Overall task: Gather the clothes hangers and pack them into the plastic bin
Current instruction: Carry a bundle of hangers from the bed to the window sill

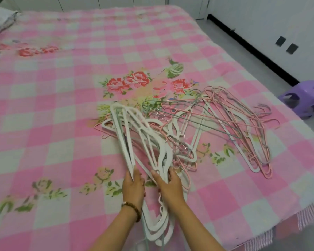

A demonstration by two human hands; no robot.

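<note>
A bundle of white plastic hangers [145, 142] lies on the pink checked bed cover [62, 105], reaching from the bed's middle back to its near edge. My left hand [133, 187] grips the bundle's left part. My right hand [168, 185] grips the thicker white hangers beside it. To the right, a loose heap of pink, grey and white wire hangers [234, 127] lies spread on the cover, tangled with the white ones at its left end. No plastic bin is in view.
A purple plastic stool [304, 98] stands on the grey floor right of the bed. A black skirting strip [252, 46] runs along the white wall. A pillow or bedding [2, 20] sits at the far left corner.
</note>
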